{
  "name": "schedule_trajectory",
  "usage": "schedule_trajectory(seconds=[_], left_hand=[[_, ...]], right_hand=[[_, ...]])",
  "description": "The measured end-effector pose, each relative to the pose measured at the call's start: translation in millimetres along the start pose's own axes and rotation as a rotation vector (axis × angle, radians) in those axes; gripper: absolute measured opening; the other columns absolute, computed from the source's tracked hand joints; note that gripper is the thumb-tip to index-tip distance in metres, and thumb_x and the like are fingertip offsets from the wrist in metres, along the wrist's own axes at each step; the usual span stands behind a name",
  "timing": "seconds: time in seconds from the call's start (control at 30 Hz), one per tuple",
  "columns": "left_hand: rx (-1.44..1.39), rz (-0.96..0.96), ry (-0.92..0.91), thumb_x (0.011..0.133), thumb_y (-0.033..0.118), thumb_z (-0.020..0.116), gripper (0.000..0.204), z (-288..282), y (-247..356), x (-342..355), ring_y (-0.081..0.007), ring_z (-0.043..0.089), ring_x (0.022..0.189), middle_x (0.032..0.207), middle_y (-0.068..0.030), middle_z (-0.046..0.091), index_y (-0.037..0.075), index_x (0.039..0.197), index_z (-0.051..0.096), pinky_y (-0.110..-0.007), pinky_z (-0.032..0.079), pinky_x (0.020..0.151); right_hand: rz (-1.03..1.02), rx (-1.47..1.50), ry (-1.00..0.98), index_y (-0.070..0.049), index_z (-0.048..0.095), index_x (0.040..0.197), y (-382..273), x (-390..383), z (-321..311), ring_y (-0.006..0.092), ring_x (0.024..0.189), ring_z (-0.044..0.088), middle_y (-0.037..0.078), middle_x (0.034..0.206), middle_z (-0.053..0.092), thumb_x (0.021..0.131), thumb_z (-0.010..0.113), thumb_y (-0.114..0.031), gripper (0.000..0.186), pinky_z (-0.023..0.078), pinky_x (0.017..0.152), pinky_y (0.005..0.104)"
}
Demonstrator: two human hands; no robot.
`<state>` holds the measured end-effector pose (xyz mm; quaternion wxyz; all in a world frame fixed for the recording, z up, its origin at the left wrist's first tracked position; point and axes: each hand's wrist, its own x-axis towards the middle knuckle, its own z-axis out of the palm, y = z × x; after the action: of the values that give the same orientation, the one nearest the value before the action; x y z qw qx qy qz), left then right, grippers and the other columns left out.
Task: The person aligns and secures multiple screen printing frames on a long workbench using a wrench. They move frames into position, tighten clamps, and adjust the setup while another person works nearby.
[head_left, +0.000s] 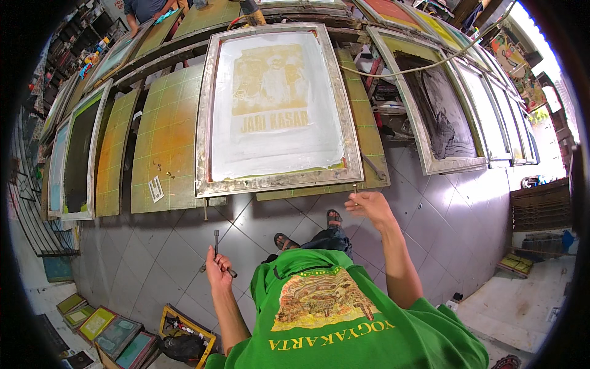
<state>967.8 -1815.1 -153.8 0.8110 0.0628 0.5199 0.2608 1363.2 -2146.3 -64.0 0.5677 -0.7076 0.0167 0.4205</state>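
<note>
My left hand point(219, 269) is closed on a dark metal T-handled socket wrench point(216, 240), held upright below the left part of the screen frame. My right hand point(369, 206) pinches a thin bolt point(355, 188) hanging under the right part of the frame's front bar. The metal-framed screen point(204, 117) carries a white coating with a pale picture and lettering. A second bolt point(206, 209) hangs under its front left, above the wrench. The screen lies over a board point(378, 175) marked with grid lines.
Other screens point(426, 141) and boards point(114, 154) stand around the rack on both sides. A cable point(405, 69) crosses to the right. Stacked screens point(98, 321) and a yellow-rimmed container point(206, 341) sit low at the left on the tiled floor point(150, 258). Another person point(141, 9) is at the upper left.
</note>
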Motion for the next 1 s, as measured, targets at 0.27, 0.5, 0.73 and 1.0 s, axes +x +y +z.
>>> schedule_trajectory(seconds=[0.27, 0.5, 0.73, 1.0], left_hand=[[-0.022, 0.036, 0.035, 0.104, 0.033, 0.07, 0.04, -11.3, -3.9, -3.1, -0.0037, 0.027, 0.05, 0.065, 0.0082, 0.036, 0.018, 0.08, 0.041, -0.021, 0.021, 0.042], [0.011, 0.038, 0.051, 0.104, 0.035, 0.07, 0.042, -12.0, -13.7, -4.4, -0.0037, 0.027, 0.05, 0.064, 0.0082, 0.035, 0.018, 0.078, 0.041, -0.021, 0.021, 0.042], [0.037, 0.022, 0.031, 0.103, 0.036, 0.07, 0.043, -4.0, -18.0, -9.9, -0.004, 0.027, 0.049, 0.064, 0.0077, 0.035, 0.017, 0.077, 0.041, -0.022, 0.022, 0.042], [0.09, 0.052, 0.051, 0.103, 0.034, 0.071, 0.041, 7.2, -26.0, -12.9, -0.0042, 0.03, 0.051, 0.065, 0.0075, 0.036, 0.017, 0.079, 0.042, -0.022, 0.023, 0.042]], right_hand=[[0.08, 0.049, 0.136, 0.008, 0.069, 0.116, -19.6, -12.7, 26.7, 0.0205, 0.087, 0.076, 0.015, 0.093, 0.078, 0.1, 0.074, -0.026, 0.037, 0.059, 0.073, 0.0318], [-0.085, -0.192, 0.146, 0.007, 0.068, 0.114, 12.5, 13.6, 3.0, 0.0209, 0.08, 0.076, 0.014, 0.09, 0.078, 0.099, 0.075, -0.024, 0.035, 0.059, 0.069, 0.032], [0.065, -0.039, 0.123, 0.005, 0.066, 0.107, -15.4, -7.1, 20.6, 0.02, 0.081, 0.077, 0.017, 0.093, 0.078, 0.099, 0.076, -0.029, 0.036, 0.059, 0.071, 0.0315], [-0.125, -0.195, 0.17, 0.008, 0.062, 0.121, 17.0, 8.9, 4.6, 0.0204, 0.078, 0.077, 0.019, 0.092, 0.077, 0.101, 0.073, -0.034, 0.048, 0.06, 0.071, 0.0303]])
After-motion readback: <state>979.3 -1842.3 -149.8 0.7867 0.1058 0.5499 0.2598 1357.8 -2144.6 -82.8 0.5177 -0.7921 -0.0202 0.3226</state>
